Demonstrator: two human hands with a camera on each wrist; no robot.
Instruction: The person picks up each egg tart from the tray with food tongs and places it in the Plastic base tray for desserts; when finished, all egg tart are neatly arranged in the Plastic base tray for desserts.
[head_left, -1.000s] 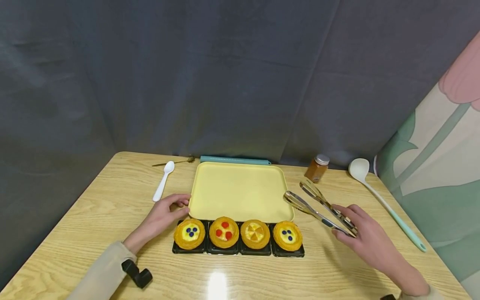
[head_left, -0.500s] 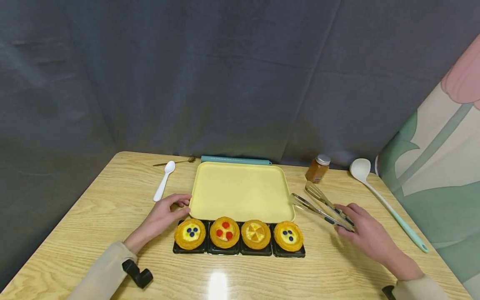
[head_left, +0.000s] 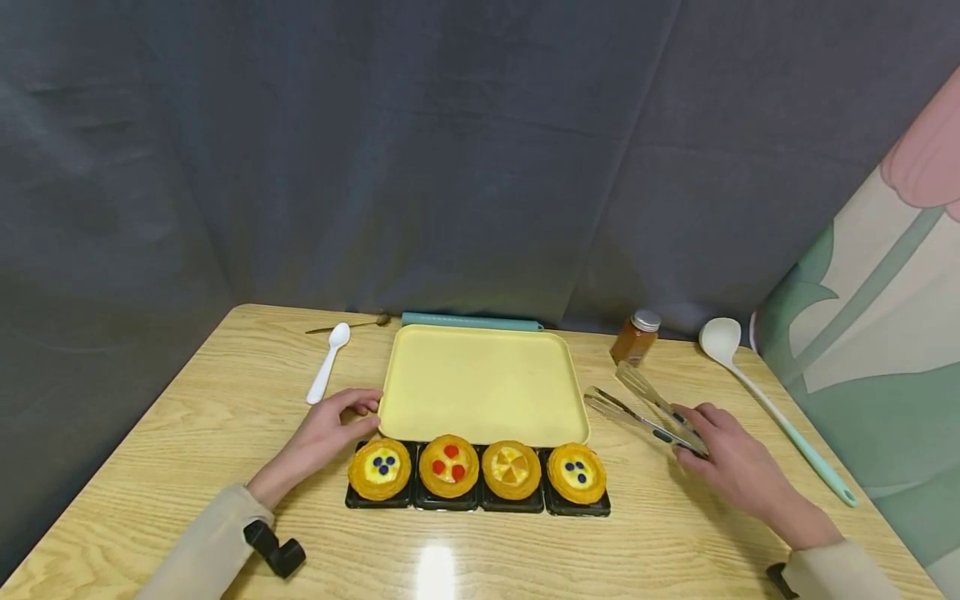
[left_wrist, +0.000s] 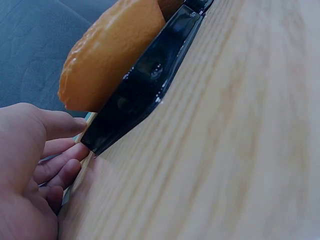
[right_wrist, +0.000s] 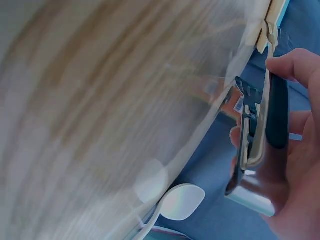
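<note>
My left hand (head_left: 330,429) rests with loosely bent fingers against the left edge of the yellow tray (head_left: 483,383). In the left wrist view the thumb lies close to the corner of a black plastic holder (left_wrist: 135,95) with a tart (left_wrist: 112,55) on it. Over the table at the right, my right hand (head_left: 738,462) holds metal serving tongs (head_left: 660,433). The thumb and fingers are on either side of the handle in the right wrist view. The tongs' two arms are spread and point toward the tray's right side, with nothing between them.
In front of the tray sit a blueberry-topped tart (head_left: 381,468), a red-topped tart (head_left: 448,467), an orange-topped tart (head_left: 510,469) and another blueberry-topped tart (head_left: 576,473). A white spoon (head_left: 327,367), thin dark spoon (head_left: 341,327), teal bar (head_left: 472,320), amber jar (head_left: 634,337) and ladle (head_left: 780,412) surround them.
The right hand and tongs have come down closer to the table and shifted slightly right and away from me. My left hand stays at the tray's edge.
</note>
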